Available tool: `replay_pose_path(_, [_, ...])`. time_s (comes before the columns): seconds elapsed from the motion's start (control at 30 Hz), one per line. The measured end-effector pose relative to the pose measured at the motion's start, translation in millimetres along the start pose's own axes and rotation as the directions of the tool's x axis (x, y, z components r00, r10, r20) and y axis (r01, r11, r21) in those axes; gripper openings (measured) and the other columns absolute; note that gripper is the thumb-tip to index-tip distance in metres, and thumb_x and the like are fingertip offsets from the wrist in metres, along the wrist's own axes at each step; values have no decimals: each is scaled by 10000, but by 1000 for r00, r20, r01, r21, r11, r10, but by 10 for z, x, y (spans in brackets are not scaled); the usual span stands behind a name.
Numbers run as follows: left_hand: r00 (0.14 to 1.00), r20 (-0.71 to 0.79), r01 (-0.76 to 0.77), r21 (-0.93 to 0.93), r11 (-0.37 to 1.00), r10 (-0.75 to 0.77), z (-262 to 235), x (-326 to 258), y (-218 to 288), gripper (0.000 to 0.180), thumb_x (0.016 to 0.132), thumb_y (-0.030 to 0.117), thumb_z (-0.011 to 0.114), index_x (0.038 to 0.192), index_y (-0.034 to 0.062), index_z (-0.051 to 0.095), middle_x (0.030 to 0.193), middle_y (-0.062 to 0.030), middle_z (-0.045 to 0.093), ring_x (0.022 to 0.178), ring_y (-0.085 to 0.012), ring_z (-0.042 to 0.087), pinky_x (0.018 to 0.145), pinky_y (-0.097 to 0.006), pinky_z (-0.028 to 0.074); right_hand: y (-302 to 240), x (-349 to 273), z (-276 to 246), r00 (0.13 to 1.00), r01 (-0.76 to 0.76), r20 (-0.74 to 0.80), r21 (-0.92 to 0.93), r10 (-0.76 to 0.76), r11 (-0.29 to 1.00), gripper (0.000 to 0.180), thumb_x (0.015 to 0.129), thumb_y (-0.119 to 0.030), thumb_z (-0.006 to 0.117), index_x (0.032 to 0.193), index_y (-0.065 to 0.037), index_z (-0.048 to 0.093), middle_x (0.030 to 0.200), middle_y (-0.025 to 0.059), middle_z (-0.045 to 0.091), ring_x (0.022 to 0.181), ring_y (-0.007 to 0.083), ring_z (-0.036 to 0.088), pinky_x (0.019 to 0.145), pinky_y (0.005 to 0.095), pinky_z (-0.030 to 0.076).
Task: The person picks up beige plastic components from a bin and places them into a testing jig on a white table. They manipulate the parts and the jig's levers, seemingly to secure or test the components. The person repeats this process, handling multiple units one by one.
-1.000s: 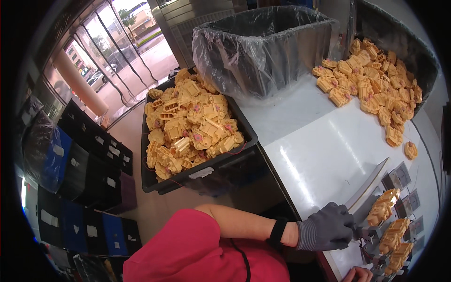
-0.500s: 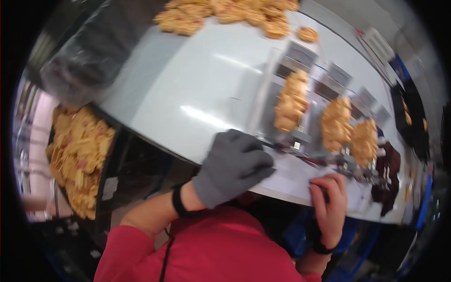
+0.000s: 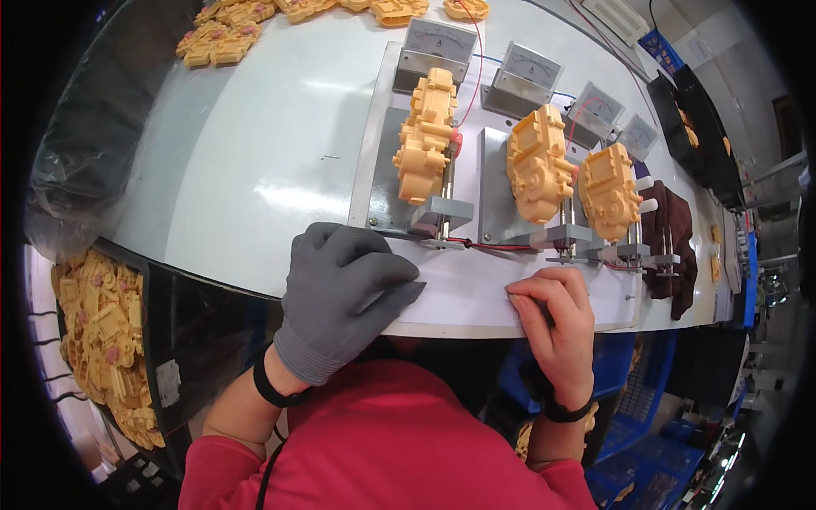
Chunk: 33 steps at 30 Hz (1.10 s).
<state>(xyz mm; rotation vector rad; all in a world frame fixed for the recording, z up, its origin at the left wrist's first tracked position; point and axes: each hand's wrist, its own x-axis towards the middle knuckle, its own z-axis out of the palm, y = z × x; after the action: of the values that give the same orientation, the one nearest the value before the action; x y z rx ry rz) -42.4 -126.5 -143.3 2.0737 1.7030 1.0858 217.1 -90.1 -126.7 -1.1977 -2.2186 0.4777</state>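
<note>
My left hand [image 3: 348, 289], in a grey glove, hovers over or rests on the white sheet near the table's front edge. Its fingers curl loosely, thumb tip a little apart from the forefinger, and nothing shows between them. My bare right hand [image 3: 557, 319] is further right at the same edge, thumb and forefinger tips pressed together. Whatever they pinch, if anything, is too small to name. Beyond the hands, three yellow moulded plastic housings stand upright on grey metal fixtures: the left housing [image 3: 427, 136], the middle housing [image 3: 540, 166] and the right housing [image 3: 610, 191].
Behind the housings sit analog dial meters [image 3: 438, 47] with red and blue wires. More yellow housings lie at the far left [image 3: 218, 42] and fill a dark bin [image 3: 161, 340] beside the table. A brown cloth [image 3: 671, 229] lies right of the fixtures; a blue basket [image 3: 637, 395] is below.
My view has shifted, so the fixtures sit further left and higher. My left hand's fingers have loosened from a tighter curl. The right thumb and forefinger have come together.
</note>
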Motion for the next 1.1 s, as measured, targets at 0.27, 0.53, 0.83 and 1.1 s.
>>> replay_pose_path(0.27, [1000, -11, -9, -8, 1000, 9, 3, 7, -8, 167, 730, 139, 809, 864, 143, 711, 905, -33, 594, 919, -261, 515, 830, -375, 433, -36, 10, 17, 998, -56, -18, 21, 57, 998, 137, 803, -16, 733, 927, -51, 685, 917, 87, 591, 890, 275, 563, 799, 368, 457])
replay_pose_path(0.53, [999, -25, -24, -6, 1000, 24, 9, 17, -28, 150, 747, 166, 800, 862, 154, 705, 901, -25, 605, 893, -250, 528, 820, -373, 418, -49, 10, 39, 995, -92, -28, 25, 92, 995, 120, 816, -31, 725, 925, -43, 678, 924, 92, 585, 897, 275, 564, 800, 368, 461])
replay_pose_path(0.83, [999, -24, -27, -27, 999, 27, -2, -5, -32, 157, 744, 140, 802, 871, 145, 708, 911, -35, 600, 940, -264, 526, 847, -378, 434, -52, -5, 54, 992, -120, -22, 55, 121, 991, 131, 807, -6, 729, 927, -31, 681, 923, 93, 590, 875, 260, 574, 761, 346, 480])
replay_pose_path(1.1, [1000, -9, 8, -49, 999, -8, -5, -10, -33, 151, 738, 142, 801, 860, 145, 712, 910, -33, 611, 945, -267, 532, 861, -375, 433, -52, -7, 50, 993, -120, -11, 40, 121, 992, 146, 799, -6, 738, 933, -30, 687, 925, 89, 593, 881, 255, 577, 762, 342, 482])
